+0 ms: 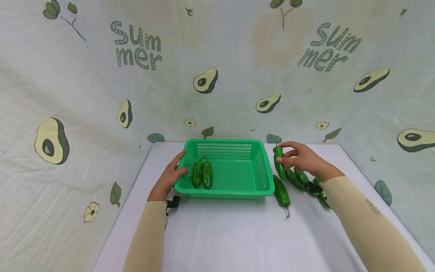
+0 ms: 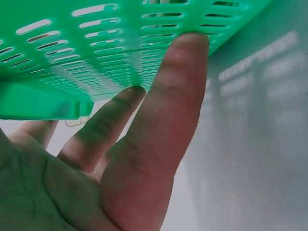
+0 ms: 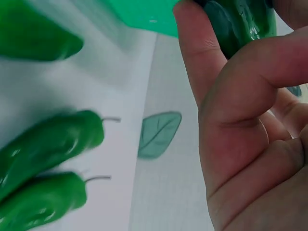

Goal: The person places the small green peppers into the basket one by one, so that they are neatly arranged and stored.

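A green plastic basket (image 1: pixel 222 192) with slotted walls stands on the table, two green chili peppers (image 1: pixel 207 175) lying side by side at its left. My left hand (image 1: pixel 171 175) grips the basket's left side, thumb over the rim; in the left wrist view its fingers (image 2: pixel 163 106) press the slotted wall from outside. Just right of the basket, my right hand (image 1: pixel 302 158) pinches a green chili pepper (image 1: pixel 278 160) between thumb and fingers, stem pointing up. The right wrist view shows that held pepper (image 3: pixel 236 24) partly hidden by the fingers.
Below the right hand, one loose pepper (image 1: pixel 281 191) lies beside the basket's right corner. Several more peppers (image 1: pixel 294 179) lie under the right hand and wrist, partly covered. A printed cloth (image 1: pixel 231 113) with avocados hangs behind and along both sides of the white table (image 1: pixel 221 234).
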A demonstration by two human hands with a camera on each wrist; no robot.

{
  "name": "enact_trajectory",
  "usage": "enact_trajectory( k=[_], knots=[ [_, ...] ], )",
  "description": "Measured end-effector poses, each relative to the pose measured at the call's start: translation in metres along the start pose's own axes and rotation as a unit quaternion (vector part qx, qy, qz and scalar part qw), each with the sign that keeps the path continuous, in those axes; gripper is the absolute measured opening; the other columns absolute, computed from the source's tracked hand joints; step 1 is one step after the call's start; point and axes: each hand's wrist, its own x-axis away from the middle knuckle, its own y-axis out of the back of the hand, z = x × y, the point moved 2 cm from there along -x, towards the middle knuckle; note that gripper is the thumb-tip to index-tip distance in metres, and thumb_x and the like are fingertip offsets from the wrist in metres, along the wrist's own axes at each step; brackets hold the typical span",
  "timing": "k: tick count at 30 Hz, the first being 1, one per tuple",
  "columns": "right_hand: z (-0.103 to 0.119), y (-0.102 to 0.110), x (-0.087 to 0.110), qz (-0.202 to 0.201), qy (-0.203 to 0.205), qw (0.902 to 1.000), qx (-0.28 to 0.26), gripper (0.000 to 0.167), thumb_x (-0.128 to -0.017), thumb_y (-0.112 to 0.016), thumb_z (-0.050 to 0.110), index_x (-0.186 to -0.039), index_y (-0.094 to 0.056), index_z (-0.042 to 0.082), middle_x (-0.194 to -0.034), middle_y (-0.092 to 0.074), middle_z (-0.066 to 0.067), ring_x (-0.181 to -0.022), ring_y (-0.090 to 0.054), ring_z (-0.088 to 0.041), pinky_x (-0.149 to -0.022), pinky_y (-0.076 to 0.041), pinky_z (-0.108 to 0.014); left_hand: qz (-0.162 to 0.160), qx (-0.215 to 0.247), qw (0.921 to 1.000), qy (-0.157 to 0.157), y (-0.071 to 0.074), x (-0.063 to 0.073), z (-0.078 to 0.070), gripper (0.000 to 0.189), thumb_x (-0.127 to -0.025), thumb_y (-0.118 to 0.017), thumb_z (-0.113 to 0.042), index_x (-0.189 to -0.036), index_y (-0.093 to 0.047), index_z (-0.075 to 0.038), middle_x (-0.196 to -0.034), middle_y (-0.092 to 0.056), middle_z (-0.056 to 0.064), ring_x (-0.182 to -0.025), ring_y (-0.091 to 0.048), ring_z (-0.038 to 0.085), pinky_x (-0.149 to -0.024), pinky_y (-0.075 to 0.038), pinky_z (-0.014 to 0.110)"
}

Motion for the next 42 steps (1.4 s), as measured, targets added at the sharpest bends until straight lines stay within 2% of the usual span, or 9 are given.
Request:
enact_trajectory(
  k=[5,8,13,17,23,29,42],
  knots=[
    [0.015,-0.007,-0.020,0.020,0.007,0.9995,-0.023,0.079,-0.093,-0.081,0.042,-0.159,-0.041,0.020,-0.127,-0.070,-0.018,-0.096,-0.075,-0.030,-0.063,-0.053,-0.034,-0.006,-0.008,0.9999,0.001,-0.002,-0.004,-0.001,0.089,-0.090,-0.064,-0.015,-0.161,-0.031,-0.056,-0.144,-0.056,0.024,-0.096,-0.067,0.032,-0.071,-0.058,0.042],
    [0.023,-0.014,-0.030,0.033,0.007,0.9986,-0.040,0.080,-0.094,-0.081,0.041,-0.160,-0.041,0.022,-0.128,-0.070,-0.017,-0.101,-0.075,-0.031,-0.062,-0.051,-0.032,-0.006,-0.009,0.9999,0.001,-0.002,-0.004,-0.001,0.089,-0.090,-0.064,-0.016,-0.161,-0.031,-0.057,-0.145,-0.056,0.023,-0.098,-0.066,0.032,-0.072,-0.057,0.041],
    [0.039,-0.034,-0.045,0.061,0.013,0.9955,-0.071,0.075,-0.096,-0.079,0.033,-0.160,-0.042,0.021,-0.123,-0.072,-0.018,-0.100,-0.073,-0.034,-0.058,-0.044,-0.030,-0.004,-0.001,1.0000,0.007,-0.001,-0.002,0.002,0.087,-0.091,-0.064,-0.016,-0.161,-0.031,-0.057,-0.146,-0.056,0.024,-0.099,-0.066,0.033,-0.072,-0.057,0.041],
    [0.049,-0.049,-0.057,0.084,0.022,0.9938,-0.069,0.075,-0.097,-0.079,0.033,-0.161,-0.041,0.020,-0.118,-0.075,-0.016,-0.101,-0.074,-0.036,-0.056,-0.042,-0.029,-0.004,-0.001,0.9999,0.016,0.003,0.001,0.002,0.087,-0.092,-0.064,-0.017,-0.160,-0.031,-0.059,-0.148,-0.055,0.024,-0.100,-0.066,0.034,-0.071,-0.057,0.042],
    [0.062,-0.066,-0.071,0.087,0.018,0.9934,-0.072,0.076,-0.094,-0.082,0.033,-0.158,-0.044,0.019,-0.112,-0.077,-0.014,-0.104,-0.074,-0.036,-0.056,-0.043,-0.029,-0.003,0.006,1.0000,0.004,0.001,0.000,0.001,0.086,-0.092,-0.063,-0.016,-0.161,-0.031,-0.057,-0.146,-0.056,0.023,-0.099,-0.067,0.035,-0.071,-0.057,0.043],
    [0.069,-0.085,-0.084,0.104,0.016,0.9908,-0.085,0.075,-0.095,-0.081,0.030,-0.158,-0.043,0.017,-0.113,-0.077,-0.013,-0.101,-0.075,-0.033,-0.059,-0.046,-0.030,-0.010,-0.001,0.9999,0.012,-0.003,0.000,0.000,0.086,-0.091,-0.063,-0.018,-0.160,-0.032,-0.058,-0.142,-0.060,0.023,-0.093,-0.068,0.032,-0.069,-0.058,0.042],
    [0.075,-0.127,-0.110,0.147,0.012,0.9824,-0.115,0.072,-0.095,-0.082,0.028,-0.155,-0.043,0.017,-0.116,-0.076,-0.013,-0.100,-0.076,-0.034,-0.050,-0.031,-0.029,-0.018,0.001,0.9997,0.013,-0.004,0.001,0.001,0.086,-0.090,-0.065,-0.018,-0.158,-0.034,-0.059,-0.142,-0.060,0.021,-0.096,-0.068,0.032,-0.069,-0.058,0.043]
  ],
)
